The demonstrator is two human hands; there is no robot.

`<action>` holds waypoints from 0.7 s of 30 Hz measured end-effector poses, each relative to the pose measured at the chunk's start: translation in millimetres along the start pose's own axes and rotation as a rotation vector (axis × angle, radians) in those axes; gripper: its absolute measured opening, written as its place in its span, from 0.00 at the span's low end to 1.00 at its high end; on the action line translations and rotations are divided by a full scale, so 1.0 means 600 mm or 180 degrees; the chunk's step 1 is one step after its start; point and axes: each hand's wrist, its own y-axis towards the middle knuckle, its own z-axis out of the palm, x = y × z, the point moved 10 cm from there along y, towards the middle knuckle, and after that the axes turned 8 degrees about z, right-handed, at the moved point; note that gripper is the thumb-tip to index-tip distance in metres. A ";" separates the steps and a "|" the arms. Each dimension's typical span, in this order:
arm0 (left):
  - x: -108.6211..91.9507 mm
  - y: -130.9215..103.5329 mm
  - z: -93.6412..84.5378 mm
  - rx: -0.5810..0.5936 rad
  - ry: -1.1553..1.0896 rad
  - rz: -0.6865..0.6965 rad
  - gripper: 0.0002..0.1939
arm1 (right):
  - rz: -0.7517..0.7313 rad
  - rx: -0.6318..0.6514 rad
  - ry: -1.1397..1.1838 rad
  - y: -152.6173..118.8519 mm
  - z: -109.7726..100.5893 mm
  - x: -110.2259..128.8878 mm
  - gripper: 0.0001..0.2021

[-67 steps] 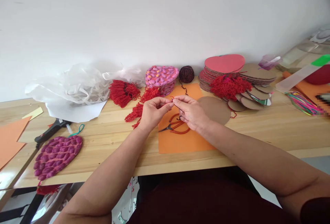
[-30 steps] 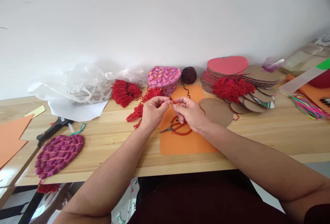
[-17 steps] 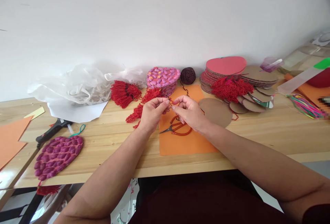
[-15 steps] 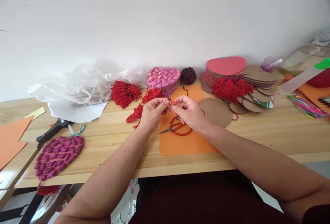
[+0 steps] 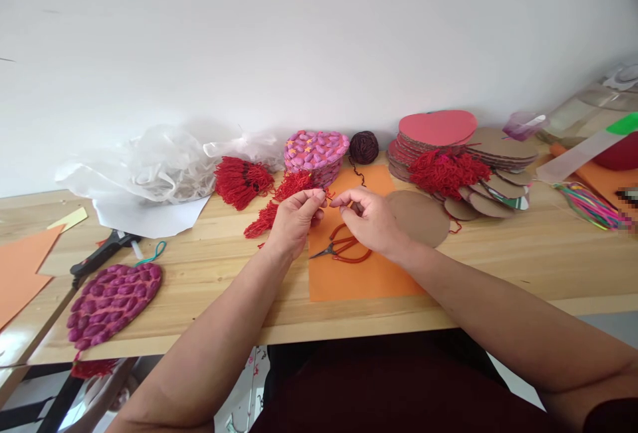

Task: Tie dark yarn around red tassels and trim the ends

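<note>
No words or numbers can be read. Green print on a card [image 5: 504, 195] is too small.

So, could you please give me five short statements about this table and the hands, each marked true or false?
1. A bit of red yarn shows at the left hand. True.
2. The right hand grips the scissors. False: they lie on the orange sheet.
3. The ball of yarn is white. False: it is dark.
4. A teal loop shows at the top of the purple heart. True.
5. The plastic bag is black. False: it is whitish and see-through.
</note>
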 end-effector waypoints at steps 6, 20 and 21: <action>0.022 -0.008 0.008 -0.0012 -0.0479 -0.0391 0.23 | 0.0157 -0.0113 0.0008 0.000 -0.001 -0.005 0.07; 0.040 -0.021 0.030 0.0016 -0.0743 -0.0663 0.24 | 0.0427 -0.0123 0.0471 0.011 0.003 -0.034 0.08; 0.041 -0.020 0.029 0.0003 -0.0739 -0.0638 0.24 | 0.0428 -0.0064 0.0507 0.011 0.006 -0.034 0.07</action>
